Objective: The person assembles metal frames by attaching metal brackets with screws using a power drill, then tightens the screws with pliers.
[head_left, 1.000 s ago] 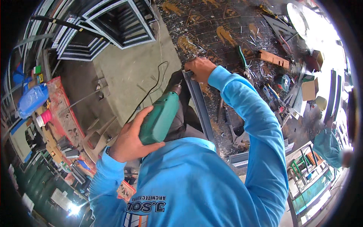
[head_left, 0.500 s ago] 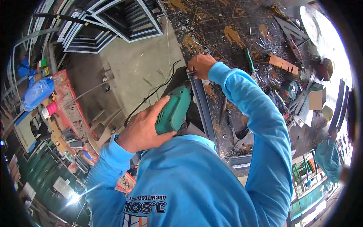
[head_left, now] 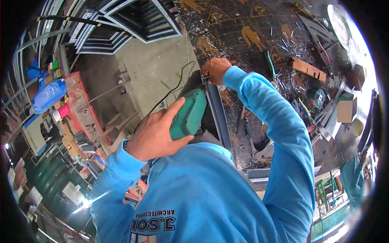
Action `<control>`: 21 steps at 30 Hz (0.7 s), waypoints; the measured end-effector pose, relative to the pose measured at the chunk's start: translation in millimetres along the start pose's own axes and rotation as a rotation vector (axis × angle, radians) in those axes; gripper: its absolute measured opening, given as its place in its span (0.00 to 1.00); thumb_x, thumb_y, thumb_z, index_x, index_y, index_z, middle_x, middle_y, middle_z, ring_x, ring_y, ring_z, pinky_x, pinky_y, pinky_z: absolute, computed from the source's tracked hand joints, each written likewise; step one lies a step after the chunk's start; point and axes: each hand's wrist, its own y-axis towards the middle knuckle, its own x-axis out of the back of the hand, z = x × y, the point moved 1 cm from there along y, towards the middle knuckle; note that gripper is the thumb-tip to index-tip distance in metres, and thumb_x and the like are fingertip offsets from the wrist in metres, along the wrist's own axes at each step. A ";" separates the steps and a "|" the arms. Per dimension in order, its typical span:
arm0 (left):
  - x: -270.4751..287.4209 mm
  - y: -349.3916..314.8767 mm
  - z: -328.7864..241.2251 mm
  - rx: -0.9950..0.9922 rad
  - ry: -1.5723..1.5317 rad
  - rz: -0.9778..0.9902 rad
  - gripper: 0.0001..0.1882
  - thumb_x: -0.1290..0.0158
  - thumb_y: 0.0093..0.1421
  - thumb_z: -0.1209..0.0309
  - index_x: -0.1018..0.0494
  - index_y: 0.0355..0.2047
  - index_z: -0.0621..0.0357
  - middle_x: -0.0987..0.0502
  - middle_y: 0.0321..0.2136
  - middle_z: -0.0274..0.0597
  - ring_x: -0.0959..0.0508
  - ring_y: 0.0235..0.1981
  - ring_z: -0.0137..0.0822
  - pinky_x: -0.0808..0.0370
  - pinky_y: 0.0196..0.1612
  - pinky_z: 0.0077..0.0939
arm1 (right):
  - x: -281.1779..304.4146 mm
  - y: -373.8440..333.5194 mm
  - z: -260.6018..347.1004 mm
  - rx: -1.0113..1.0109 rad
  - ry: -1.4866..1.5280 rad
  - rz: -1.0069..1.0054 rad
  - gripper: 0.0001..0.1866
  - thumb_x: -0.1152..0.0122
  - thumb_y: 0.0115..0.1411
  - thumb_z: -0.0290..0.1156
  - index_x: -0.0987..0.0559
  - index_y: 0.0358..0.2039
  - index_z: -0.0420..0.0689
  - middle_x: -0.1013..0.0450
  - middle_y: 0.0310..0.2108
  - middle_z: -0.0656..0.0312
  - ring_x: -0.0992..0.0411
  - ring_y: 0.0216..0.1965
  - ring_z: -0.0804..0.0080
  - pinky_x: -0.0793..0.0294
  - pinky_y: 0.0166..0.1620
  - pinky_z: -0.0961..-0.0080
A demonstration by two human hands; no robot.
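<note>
My left hand (head_left: 156, 135) is wrapped round the green body of a corded power tool (head_left: 189, 115), held just above my lap. Its front end is dark and partly hidden, so the exact kind does not show. A long grey metal profile (head_left: 219, 117) lies along the table's left edge, right beside the tool. At the profile's far end my right hand (head_left: 216, 69) is closed, fingers curled down over it. A small thin metal piece pokes out by the thumb; what else the fingers cover is hidden.
The dark worktable (head_left: 239, 52) carries metal shavings, green-handled pliers (head_left: 270, 65), a wooden block (head_left: 308, 69), a set square (head_left: 318, 30) and a small cardboard box (head_left: 347, 110). The tool's black cord (head_left: 172, 89) trails left. Black frames (head_left: 142, 20) lean at the far left. Another person's sleeve (head_left: 351, 178) shows at right.
The surroundings have shifted slightly rightward in view. My left hand and the tool have tilted a little, while my right hand stays at the profile's end. The other person's arm has moved.
</note>
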 end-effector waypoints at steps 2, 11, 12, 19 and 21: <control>-2.7 0.8 -2.4 0.019 0.069 0.011 0.49 0.28 0.57 0.64 0.41 0.74 0.62 0.21 0.55 0.71 0.18 0.53 0.70 0.19 0.55 0.55 | 1.0 0.4 1.6 -0.012 -0.020 0.002 0.16 0.20 0.48 0.34 0.12 0.39 0.54 0.16 0.39 0.60 0.17 0.47 0.52 0.19 0.46 0.52; -17.5 0.9 -8.1 0.000 0.024 -0.107 0.49 0.29 0.58 0.60 0.42 0.74 0.57 0.17 0.41 0.71 0.16 0.43 0.71 0.18 0.46 0.59 | 1.4 2.3 0.5 -0.029 0.011 0.064 0.20 0.28 0.48 0.31 0.12 0.45 0.58 0.15 0.41 0.57 0.17 0.51 0.50 0.16 0.47 0.52; -17.4 0.4 -8.2 0.030 0.020 -0.089 0.49 0.29 0.59 0.61 0.42 0.75 0.57 0.17 0.44 0.70 0.16 0.46 0.71 0.18 0.49 0.58 | 0.5 2.6 -0.4 -0.022 0.015 0.061 0.20 0.28 0.48 0.31 0.12 0.45 0.58 0.15 0.41 0.57 0.17 0.50 0.50 0.16 0.47 0.52; -12.0 3.1 -9.8 0.085 -0.047 -0.094 0.48 0.29 0.59 0.62 0.41 0.75 0.55 0.17 0.48 0.70 0.17 0.49 0.71 0.18 0.52 0.58 | -1.3 2.5 0.4 -0.043 0.008 0.041 0.16 0.20 0.48 0.33 0.12 0.39 0.54 0.15 0.40 0.63 0.17 0.47 0.56 0.18 0.48 0.56; -10.9 4.5 -9.6 0.075 -0.061 -0.086 0.47 0.29 0.59 0.62 0.41 0.75 0.55 0.18 0.50 0.70 0.17 0.50 0.71 0.19 0.53 0.57 | 0.5 1.9 1.0 -0.040 0.012 0.041 0.16 0.21 0.49 0.33 0.12 0.40 0.54 0.15 0.40 0.63 0.17 0.47 0.57 0.18 0.48 0.56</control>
